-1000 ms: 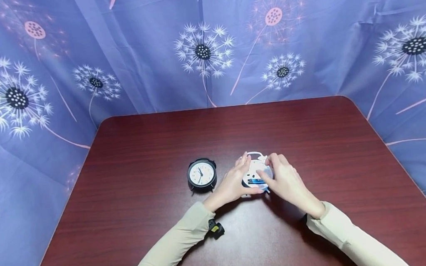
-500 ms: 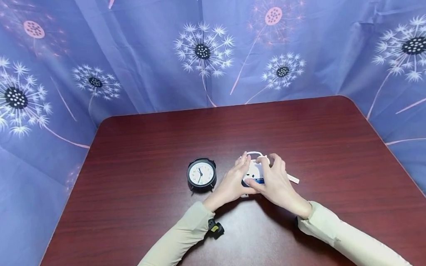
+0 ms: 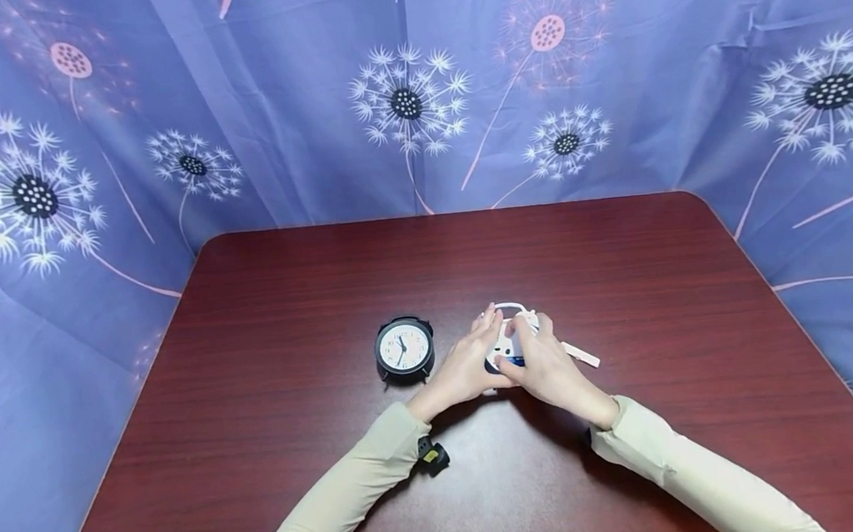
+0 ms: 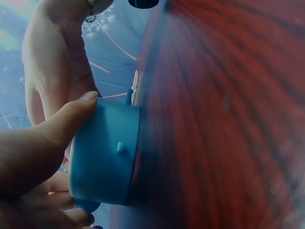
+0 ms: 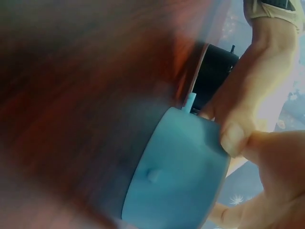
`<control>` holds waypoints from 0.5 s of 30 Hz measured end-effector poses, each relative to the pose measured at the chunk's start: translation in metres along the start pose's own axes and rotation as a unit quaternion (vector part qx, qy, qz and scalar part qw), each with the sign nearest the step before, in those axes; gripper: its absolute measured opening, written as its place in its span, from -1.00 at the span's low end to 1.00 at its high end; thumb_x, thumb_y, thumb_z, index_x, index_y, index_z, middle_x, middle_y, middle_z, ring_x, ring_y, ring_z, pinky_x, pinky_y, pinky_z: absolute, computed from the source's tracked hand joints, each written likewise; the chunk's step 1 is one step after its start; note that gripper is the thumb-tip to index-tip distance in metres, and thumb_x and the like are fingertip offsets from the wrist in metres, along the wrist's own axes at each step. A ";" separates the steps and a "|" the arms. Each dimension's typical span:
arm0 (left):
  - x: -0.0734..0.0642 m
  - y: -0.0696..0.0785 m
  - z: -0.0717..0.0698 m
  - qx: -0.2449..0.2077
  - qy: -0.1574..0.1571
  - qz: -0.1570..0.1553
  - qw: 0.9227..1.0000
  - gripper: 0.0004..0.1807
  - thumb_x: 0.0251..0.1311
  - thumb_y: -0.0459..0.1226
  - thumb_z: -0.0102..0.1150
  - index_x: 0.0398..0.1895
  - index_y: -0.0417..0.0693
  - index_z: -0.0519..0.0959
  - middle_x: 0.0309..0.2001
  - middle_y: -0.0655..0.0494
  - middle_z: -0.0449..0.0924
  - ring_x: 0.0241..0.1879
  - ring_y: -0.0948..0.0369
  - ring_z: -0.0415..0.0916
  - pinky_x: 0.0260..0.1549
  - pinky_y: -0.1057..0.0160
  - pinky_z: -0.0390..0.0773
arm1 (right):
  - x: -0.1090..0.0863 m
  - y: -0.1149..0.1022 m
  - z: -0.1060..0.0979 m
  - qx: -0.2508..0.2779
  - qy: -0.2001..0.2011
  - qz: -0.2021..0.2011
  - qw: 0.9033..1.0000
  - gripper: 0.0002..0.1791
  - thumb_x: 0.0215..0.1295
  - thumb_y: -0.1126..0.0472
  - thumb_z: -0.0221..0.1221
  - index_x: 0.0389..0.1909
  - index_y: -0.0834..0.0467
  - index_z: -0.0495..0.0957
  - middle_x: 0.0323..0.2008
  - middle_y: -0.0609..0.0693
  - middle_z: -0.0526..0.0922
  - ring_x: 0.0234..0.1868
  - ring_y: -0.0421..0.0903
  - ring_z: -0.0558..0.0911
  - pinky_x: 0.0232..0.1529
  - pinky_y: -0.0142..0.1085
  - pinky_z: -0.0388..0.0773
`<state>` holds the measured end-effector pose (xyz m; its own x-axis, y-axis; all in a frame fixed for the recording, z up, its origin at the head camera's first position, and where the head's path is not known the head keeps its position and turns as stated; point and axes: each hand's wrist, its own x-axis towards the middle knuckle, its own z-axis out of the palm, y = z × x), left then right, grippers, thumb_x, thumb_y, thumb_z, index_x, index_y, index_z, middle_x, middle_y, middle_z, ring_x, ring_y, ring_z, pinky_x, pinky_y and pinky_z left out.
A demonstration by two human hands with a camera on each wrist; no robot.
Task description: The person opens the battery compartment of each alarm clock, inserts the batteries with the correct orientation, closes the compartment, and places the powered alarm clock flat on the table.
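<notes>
A blue alarm clock lies with its white back facing up, its wire handle pointing away from me. My left hand grips its left side, thumb along the blue casing in the left wrist view. Bent over the back is my right hand, its thumb at a blue battery and other fingers near the clock's right edge. The right hand hides most of the battery and much of the back. In the right wrist view, the blue casing stands between the hands and the table.
A black alarm clock sits face up left of my left hand. A narrow white strip lies on the dark red table, just right of my right hand. A flowered blue curtain hangs behind the table.
My right hand has shifted left and closer over the clock's back, now covering more of the battery. The white strip beyond it has come into view. The left hand has stayed put.
</notes>
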<state>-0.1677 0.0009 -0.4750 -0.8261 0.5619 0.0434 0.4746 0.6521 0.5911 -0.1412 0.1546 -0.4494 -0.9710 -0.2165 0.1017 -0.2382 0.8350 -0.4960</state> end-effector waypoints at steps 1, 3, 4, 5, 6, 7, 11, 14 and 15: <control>0.000 0.000 0.000 -0.001 0.000 -0.001 1.000 0.09 0.03 -0.01 0.40 0.50 -0.26 -0.01 0.54 -0.13 -0.14 0.50 -0.05 -0.03 0.36 -0.05 0.24 | 0.000 -0.001 0.000 -0.003 0.004 -0.002 1.000 -0.58 0.09 0.12 0.27 -0.12 0.22 0.36 -0.03 0.40 0.33 -0.38 0.15 0.50 -0.43 -0.09 0.48; 0.000 0.001 0.000 -0.002 0.001 -0.003 1.000 0.09 0.03 -0.02 0.41 0.50 -0.26 -0.01 0.54 -0.13 -0.14 0.50 -0.05 -0.03 0.37 -0.04 0.24 | 0.001 -0.002 0.002 -0.012 0.011 -0.005 1.000 -0.60 0.04 0.14 0.26 -0.17 0.22 0.36 -0.08 0.38 0.34 -0.42 0.13 0.48 -0.48 -0.12 0.45; 0.001 0.001 0.000 -0.004 0.001 -0.005 1.000 0.09 0.03 -0.02 0.40 0.50 -0.26 -0.01 0.54 -0.13 -0.14 0.50 -0.04 -0.03 0.37 -0.04 0.23 | 0.002 -0.002 0.002 -0.017 0.013 -0.004 1.000 -0.61 0.02 0.15 0.25 -0.19 0.22 0.36 -0.10 0.37 0.34 -0.43 0.13 0.48 -0.49 -0.11 0.45; 0.001 0.001 0.000 -0.006 0.000 -0.007 1.000 0.09 0.03 -0.02 0.40 0.50 -0.26 -0.01 0.54 -0.14 -0.14 0.50 -0.05 -0.03 0.37 -0.05 0.23 | 0.002 -0.003 0.003 -0.024 0.015 -0.004 1.000 -0.61 -0.01 0.15 0.25 -0.21 0.23 0.35 -0.12 0.36 0.35 -0.44 0.13 0.48 -0.49 -0.09 0.46; 0.001 0.001 0.001 -0.007 -0.002 -0.008 1.000 0.10 0.03 -0.02 0.40 0.50 -0.26 -0.02 0.54 -0.14 -0.14 0.50 -0.05 -0.04 0.37 -0.05 0.23 | 0.003 -0.003 0.004 -0.031 0.015 -0.001 0.999 -0.61 -0.03 0.15 0.25 -0.23 0.24 0.35 -0.13 0.36 0.35 -0.45 0.14 0.49 -0.47 -0.07 0.47; 0.001 0.001 0.001 -0.008 -0.004 -0.010 1.000 0.10 0.03 -0.02 0.40 0.50 -0.26 -0.02 0.54 -0.15 -0.15 0.50 -0.05 -0.04 0.37 -0.06 0.23 | 0.003 -0.004 0.004 -0.038 0.014 0.001 0.999 -0.60 -0.04 0.15 0.24 -0.23 0.26 0.35 -0.14 0.36 0.35 -0.45 0.16 0.49 -0.46 -0.03 0.48; 0.001 0.001 0.001 -0.003 -0.005 -0.007 1.000 0.09 0.03 -0.04 0.40 0.49 -0.28 -0.01 0.53 -0.18 -0.14 0.49 -0.06 -0.03 0.38 -0.04 0.22 | 0.005 -0.007 0.006 -0.064 0.003 0.007 0.998 -0.52 -0.02 0.13 0.25 -0.18 0.38 0.37 -0.09 0.51 0.36 -0.34 0.35 0.53 -0.28 0.15 0.52; 0.000 0.001 0.001 0.000 -0.002 -0.008 1.000 0.08 0.03 -0.04 0.40 0.49 -0.28 0.00 0.53 -0.18 -0.13 0.49 -0.06 -0.02 0.38 -0.03 0.22 | 0.005 -0.010 0.006 -0.079 0.001 -0.010 0.997 -0.41 0.03 0.13 0.23 -0.08 0.53 0.35 -0.02 0.73 0.32 -0.09 0.55 0.49 -0.04 0.25 0.47; 0.000 0.001 0.001 -0.002 -0.002 -0.010 1.000 0.09 0.03 -0.03 0.40 0.49 -0.27 -0.01 0.53 -0.17 -0.13 0.49 -0.05 -0.02 0.38 -0.03 0.22 | 0.005 -0.010 0.006 -0.083 0.000 -0.016 0.996 -0.39 0.04 0.14 0.22 -0.07 0.56 0.34 -0.01 0.79 0.30 -0.02 0.59 0.45 0.02 0.27 0.43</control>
<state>-0.1671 0.0024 -0.4746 -0.8338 0.5514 0.0278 0.4570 0.6611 0.5951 -0.1438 0.1419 -0.4487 -0.9627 -0.2445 0.1162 -0.2699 0.8998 -0.3428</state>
